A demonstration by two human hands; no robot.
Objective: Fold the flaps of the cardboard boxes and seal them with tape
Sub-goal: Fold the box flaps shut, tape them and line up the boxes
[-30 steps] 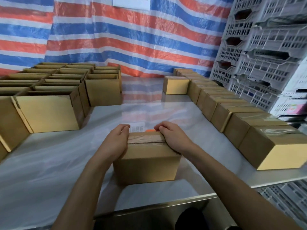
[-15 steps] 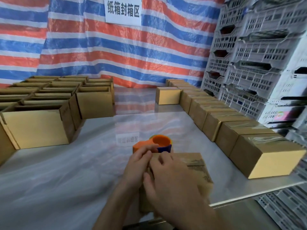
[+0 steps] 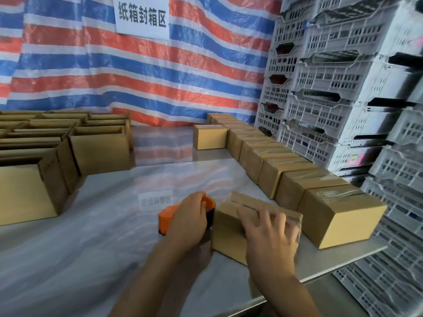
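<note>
- The small brown cardboard box [image 3: 230, 232] is sitting on the shiny grey table [image 3: 91, 236], near the front edge and over on the right side.
- Its long axis is running roughly left to right. It's skewed a bit, so the left end is pointing slightly away from the person.
- The flaps are lying folded down on top, and the seam is following that long axis.
- The right hand [image 3: 272, 236] is lying on top of the box with its fingers spread out flat.
- The left hand [image 3: 190, 223] is curling around the orange and blue tape dispenser [image 3: 165, 220], which is sitting just left of the box.
- The box is sitting just beside the nearest box in the row of taped-up cardboard boxes [image 3: 343, 216]. Can't tell if they're touching.
- A bunch of open-topped cardboard boxes [image 3: 27, 191] are standing over on the left side of the table.
</note>
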